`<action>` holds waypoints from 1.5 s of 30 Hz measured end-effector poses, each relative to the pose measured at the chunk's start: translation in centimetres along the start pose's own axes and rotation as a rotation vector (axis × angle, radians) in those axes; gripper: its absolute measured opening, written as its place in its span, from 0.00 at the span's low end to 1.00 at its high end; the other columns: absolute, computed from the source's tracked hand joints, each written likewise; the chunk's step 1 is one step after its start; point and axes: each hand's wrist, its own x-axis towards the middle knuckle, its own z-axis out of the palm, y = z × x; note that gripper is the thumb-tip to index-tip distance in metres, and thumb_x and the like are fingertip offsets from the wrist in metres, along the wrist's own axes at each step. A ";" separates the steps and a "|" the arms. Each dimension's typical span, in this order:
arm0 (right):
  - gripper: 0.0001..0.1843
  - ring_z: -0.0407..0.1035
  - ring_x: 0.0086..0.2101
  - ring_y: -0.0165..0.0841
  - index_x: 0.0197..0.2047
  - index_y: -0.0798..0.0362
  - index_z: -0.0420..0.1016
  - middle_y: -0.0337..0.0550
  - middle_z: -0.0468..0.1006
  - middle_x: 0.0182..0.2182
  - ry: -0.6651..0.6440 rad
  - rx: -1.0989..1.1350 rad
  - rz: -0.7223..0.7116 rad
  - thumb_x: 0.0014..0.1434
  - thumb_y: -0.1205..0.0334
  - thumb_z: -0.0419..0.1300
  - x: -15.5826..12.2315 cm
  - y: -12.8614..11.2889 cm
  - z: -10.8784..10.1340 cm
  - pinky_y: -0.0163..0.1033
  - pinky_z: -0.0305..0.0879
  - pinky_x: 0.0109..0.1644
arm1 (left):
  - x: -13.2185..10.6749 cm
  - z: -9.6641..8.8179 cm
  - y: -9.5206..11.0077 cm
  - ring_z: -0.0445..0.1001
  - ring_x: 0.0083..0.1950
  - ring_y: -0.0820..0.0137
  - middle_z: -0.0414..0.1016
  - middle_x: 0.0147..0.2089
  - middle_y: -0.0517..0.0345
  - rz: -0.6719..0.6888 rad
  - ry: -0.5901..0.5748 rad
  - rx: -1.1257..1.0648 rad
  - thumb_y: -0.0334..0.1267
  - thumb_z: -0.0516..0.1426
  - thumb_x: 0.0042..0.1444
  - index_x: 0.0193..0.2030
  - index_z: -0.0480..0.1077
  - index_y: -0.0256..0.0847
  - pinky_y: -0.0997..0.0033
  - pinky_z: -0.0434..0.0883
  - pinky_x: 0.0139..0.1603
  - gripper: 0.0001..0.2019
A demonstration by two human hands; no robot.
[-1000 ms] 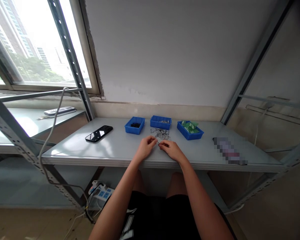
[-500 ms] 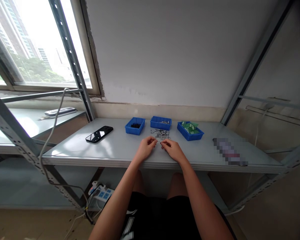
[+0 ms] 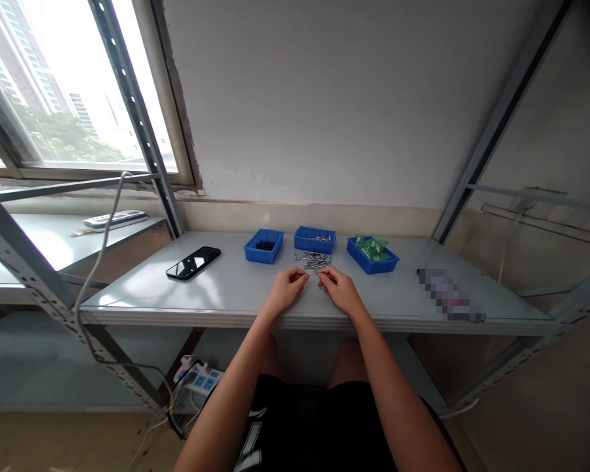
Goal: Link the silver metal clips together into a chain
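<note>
My left hand (image 3: 288, 287) is closed in a pinch above the near part of the grey tabletop (image 3: 240, 282). Facing it, my right hand (image 3: 340, 290) pinches with thumb and forefinger, a small gap from the left fingertips. A thin, light sliver shows between them; what each hand grips is too small to name. Just beyond the fingers lies a loose pile of small silvery metal pieces (image 3: 316, 260), which look like screws. Behind the pile stands a blue tray (image 3: 314, 246) with more such pieces inside.
To the left are a blue tray (image 3: 264, 257) of small black parts and a black phone (image 3: 193, 263). On the right, another blue tray (image 3: 381, 267) holds green packets (image 3: 373, 248). A blurred-out flat object (image 3: 450, 295) lies farther right. Metal uprights flank the shelf.
Both hands stay nearly in place, fingertips slightly shifted. A dark bit seen at the right fingertips earlier is less visible now. The whole view has shifted slightly.
</note>
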 end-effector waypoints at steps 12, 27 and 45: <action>0.15 0.66 0.26 0.31 0.39 0.52 0.70 0.41 0.74 0.26 0.033 0.026 -0.004 0.57 0.51 0.51 -0.1 -0.4 -0.1 0.36 0.64 0.33 | -0.1 0.0 0.2 0.65 0.24 0.71 0.68 0.21 0.59 -0.011 -0.044 0.029 0.44 0.55 0.52 0.32 0.72 0.34 0.73 0.62 0.27 0.13; 0.14 0.68 0.28 0.32 0.38 0.53 0.71 0.41 0.75 0.27 -0.028 -0.053 0.001 0.58 0.53 0.50 -0.2 -0.7 -0.2 0.36 0.62 0.35 | 0.0 -0.1 0.0 0.67 0.26 0.71 0.72 0.26 0.56 -0.001 -0.009 0.003 0.43 0.54 0.54 0.33 0.72 0.35 0.72 0.64 0.29 0.13; 0.10 0.69 0.29 0.34 0.32 0.52 0.74 0.42 0.77 0.27 -0.025 -0.417 -0.039 0.56 0.58 0.53 7.3 0.1 -1.5 0.36 0.60 0.35 | 0.0 0.0 -0.2 0.68 0.30 0.69 0.72 0.26 0.56 -0.029 0.077 0.071 0.36 0.53 0.52 0.34 0.72 0.35 0.72 0.63 0.31 0.09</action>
